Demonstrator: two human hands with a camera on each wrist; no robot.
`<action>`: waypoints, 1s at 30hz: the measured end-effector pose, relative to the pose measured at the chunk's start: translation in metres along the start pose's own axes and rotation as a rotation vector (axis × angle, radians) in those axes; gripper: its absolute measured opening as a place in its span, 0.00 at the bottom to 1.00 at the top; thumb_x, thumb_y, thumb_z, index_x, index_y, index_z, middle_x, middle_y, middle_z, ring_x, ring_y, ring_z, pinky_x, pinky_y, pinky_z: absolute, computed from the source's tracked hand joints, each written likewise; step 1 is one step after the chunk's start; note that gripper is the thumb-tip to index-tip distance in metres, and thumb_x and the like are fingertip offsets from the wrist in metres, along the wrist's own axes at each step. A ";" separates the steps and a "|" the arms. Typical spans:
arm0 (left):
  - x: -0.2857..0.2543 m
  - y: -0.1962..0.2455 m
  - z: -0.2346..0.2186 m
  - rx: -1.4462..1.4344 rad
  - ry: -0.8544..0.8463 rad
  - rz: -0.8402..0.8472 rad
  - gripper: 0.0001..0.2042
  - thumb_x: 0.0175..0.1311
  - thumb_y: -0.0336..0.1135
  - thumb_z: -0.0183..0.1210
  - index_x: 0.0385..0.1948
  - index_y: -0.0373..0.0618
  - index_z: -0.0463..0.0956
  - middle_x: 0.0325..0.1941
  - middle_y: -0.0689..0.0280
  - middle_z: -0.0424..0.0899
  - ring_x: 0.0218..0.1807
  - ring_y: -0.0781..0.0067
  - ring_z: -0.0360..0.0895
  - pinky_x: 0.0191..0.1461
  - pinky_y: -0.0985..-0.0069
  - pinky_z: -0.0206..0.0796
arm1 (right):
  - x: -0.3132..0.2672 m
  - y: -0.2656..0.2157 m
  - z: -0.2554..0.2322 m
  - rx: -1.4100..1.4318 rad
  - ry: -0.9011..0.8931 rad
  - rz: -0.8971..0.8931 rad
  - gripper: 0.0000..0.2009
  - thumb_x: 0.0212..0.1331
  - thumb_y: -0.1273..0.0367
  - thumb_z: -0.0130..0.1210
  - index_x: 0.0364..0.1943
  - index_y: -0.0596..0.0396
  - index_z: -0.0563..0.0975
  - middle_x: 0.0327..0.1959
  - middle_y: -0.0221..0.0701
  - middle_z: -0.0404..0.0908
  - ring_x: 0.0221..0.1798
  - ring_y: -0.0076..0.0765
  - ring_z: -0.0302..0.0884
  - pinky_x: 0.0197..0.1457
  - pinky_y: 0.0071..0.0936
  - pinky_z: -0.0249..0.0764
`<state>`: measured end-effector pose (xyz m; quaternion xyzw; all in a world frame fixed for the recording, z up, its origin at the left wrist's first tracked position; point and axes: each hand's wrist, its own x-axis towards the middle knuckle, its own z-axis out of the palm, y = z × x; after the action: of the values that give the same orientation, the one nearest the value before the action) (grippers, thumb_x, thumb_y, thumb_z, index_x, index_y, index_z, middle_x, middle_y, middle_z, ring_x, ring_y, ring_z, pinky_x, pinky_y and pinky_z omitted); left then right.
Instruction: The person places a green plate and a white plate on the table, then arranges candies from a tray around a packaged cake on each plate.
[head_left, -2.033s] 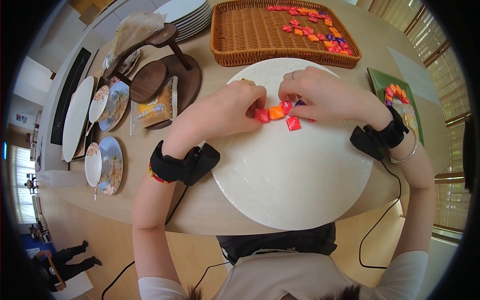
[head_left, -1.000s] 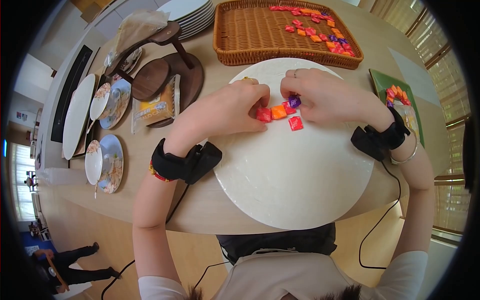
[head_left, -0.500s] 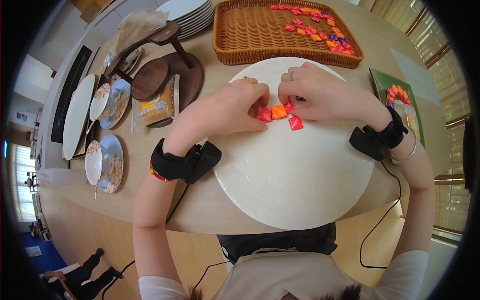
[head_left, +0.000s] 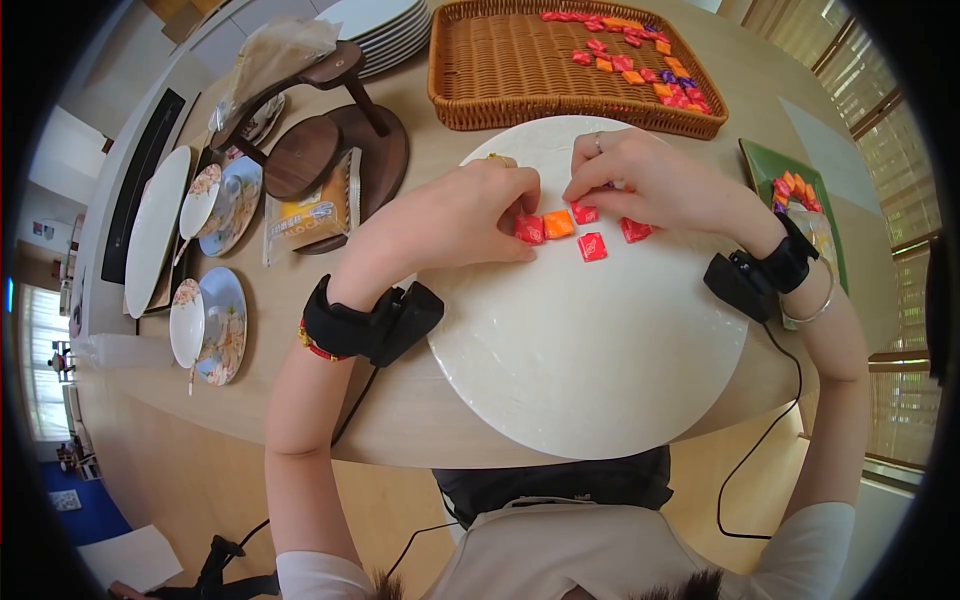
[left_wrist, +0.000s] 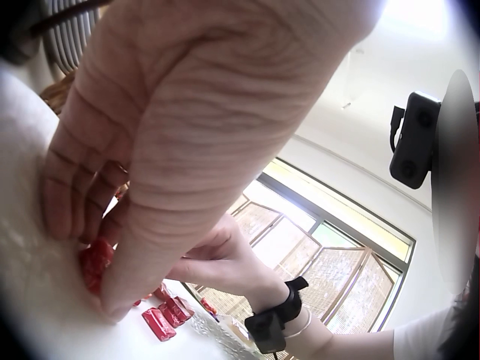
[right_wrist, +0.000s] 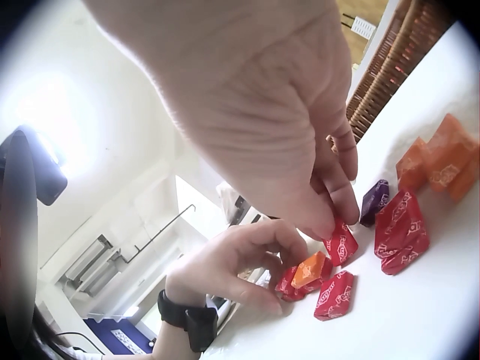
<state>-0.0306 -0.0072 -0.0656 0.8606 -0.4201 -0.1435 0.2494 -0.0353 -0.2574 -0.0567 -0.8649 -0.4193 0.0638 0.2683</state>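
On the round white board (head_left: 590, 340) lies a short row of wrapped candies: a red candy (head_left: 529, 229), an orange candy (head_left: 559, 224) and another red candy (head_left: 585, 213). My left hand (head_left: 450, 215) pinches the left-end red candy between thumb and fingers. At the row's other end my right hand (head_left: 655, 180) holds the red candy (right_wrist: 342, 244) with thumb and fingertips, seen in the right wrist view. Beside those fingers lie a purple candy (right_wrist: 374, 202), a red candy (right_wrist: 401, 232) and orange candies (right_wrist: 450, 157). One loose red candy (head_left: 592, 247) sits below the row.
Behind the board stands a wicker tray (head_left: 500, 95) with candies along its right side. A green plate (head_left: 790, 165) bears more candies at right. To the left are a dark wooden stand (head_left: 385, 170), a packaged cake (head_left: 315, 215), stacked plates (head_left: 390, 40) and floral dishes (head_left: 222, 320).
The purple candy, seen at my right fingers a second ago, is now mostly hidden behind them. Those fingers have shifted, and a red candy shows under the palm. My left hand has stayed put.
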 end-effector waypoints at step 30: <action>0.001 -0.001 0.000 -0.023 -0.008 0.005 0.15 0.55 0.33 0.69 0.40 0.35 0.76 0.36 0.59 0.81 0.34 0.67 0.80 0.41 0.72 0.74 | -0.002 -0.013 0.003 -0.107 -0.032 0.022 0.12 0.49 0.76 0.58 0.40 0.62 0.75 0.34 0.44 0.79 0.40 0.52 0.79 0.45 0.42 0.74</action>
<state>-0.0293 -0.0069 -0.0664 0.8562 -0.4215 -0.1510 0.2579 -0.0470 -0.2514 -0.0522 -0.8813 -0.4170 0.0581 0.2143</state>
